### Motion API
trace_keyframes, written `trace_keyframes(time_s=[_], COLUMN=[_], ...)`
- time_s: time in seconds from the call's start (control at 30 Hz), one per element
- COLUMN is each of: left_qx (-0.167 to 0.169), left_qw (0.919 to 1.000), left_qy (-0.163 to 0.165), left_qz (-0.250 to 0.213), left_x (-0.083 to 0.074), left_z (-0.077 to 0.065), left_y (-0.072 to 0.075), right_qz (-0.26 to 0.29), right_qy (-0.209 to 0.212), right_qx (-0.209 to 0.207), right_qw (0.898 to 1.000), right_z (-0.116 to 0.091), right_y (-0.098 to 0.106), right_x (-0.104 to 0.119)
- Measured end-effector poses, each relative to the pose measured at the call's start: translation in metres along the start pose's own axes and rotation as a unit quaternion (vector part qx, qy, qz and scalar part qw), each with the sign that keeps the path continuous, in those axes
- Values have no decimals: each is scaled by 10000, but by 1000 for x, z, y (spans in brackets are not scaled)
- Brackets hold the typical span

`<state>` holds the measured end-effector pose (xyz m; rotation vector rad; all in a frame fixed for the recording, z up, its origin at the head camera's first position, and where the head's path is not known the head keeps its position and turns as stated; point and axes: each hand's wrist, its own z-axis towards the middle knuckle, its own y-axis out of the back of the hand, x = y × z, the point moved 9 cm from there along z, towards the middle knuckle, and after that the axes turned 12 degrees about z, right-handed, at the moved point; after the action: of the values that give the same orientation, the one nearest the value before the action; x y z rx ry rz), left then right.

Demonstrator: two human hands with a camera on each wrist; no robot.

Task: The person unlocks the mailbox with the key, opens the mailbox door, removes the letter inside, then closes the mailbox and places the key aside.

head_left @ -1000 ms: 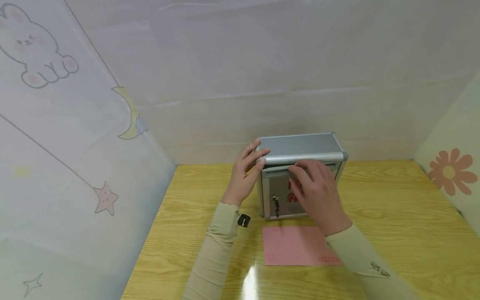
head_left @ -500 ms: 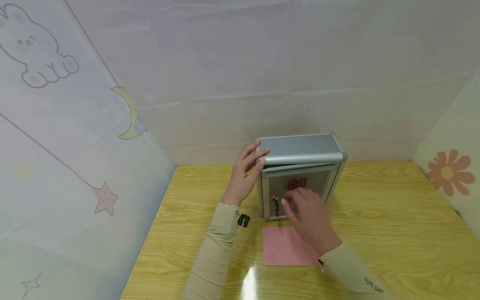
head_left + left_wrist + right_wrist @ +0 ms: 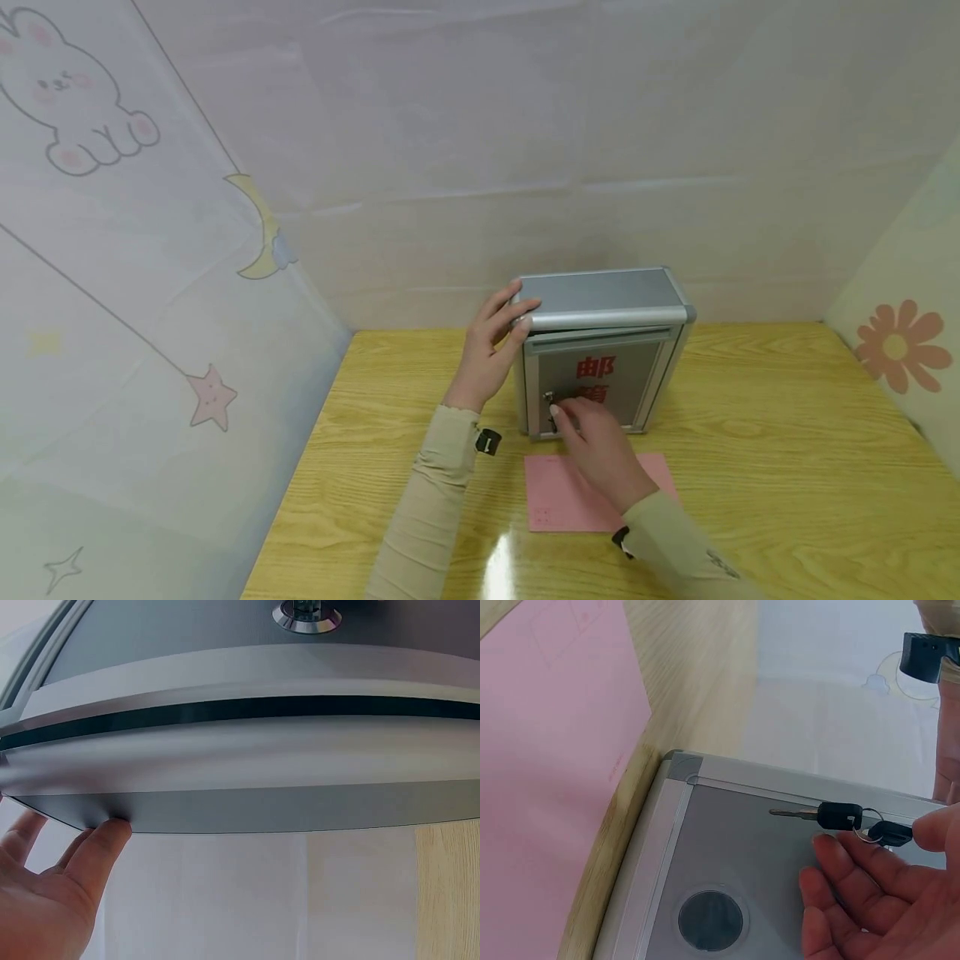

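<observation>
A silver-grey mailbox [image 3: 607, 290] stands upright on the table, red characters on its front door [image 3: 633, 383]. The door sits slightly ajar, a dark gap showing along its top edge. My left hand [image 3: 486, 354] holds the box's top left corner, thumb at the front edge and fingers over the top. Low on the door's left side, my right hand [image 3: 600, 450] pinches a black-headed key [image 3: 891, 833] at the lock [image 3: 549, 397]. A second key [image 3: 838, 816] hangs from the same ring. The blade of the pinched key is hidden.
A pink envelope [image 3: 543, 492] lies flat on the wooden table [image 3: 787, 467] in front of the mailbox, partly under my right forearm. Behind the table is a pale cloth wall [image 3: 450, 125], with printed walls at both sides.
My right hand has left the door's top edge, moving down and left to the keys at the lock. My left hand has stayed on the box's corner.
</observation>
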<state>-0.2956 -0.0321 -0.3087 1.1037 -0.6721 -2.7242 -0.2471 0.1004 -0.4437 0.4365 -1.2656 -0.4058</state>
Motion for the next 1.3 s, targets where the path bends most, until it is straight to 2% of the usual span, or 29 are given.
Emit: trace_keyframes(time_s=[0.4, 0.97, 1.3], left_qx=[-9, -43, -22], left_qw=[10000, 10000, 10000], left_qy=[46, 20, 28], left_qz=[14, -5, -29], left_x=[0, 1, 0], left_z=[0, -1, 0], left_y=[-1, 0, 0], right_qz=[289, 630, 655], right_qy=[-319, -432, -515], right_qx=[118, 249, 376], right_qw=[9990, 9968, 9958], right_z=[7, 12, 15], right_y=[-4, -7, -12], right_x=[-5, -5, -6])
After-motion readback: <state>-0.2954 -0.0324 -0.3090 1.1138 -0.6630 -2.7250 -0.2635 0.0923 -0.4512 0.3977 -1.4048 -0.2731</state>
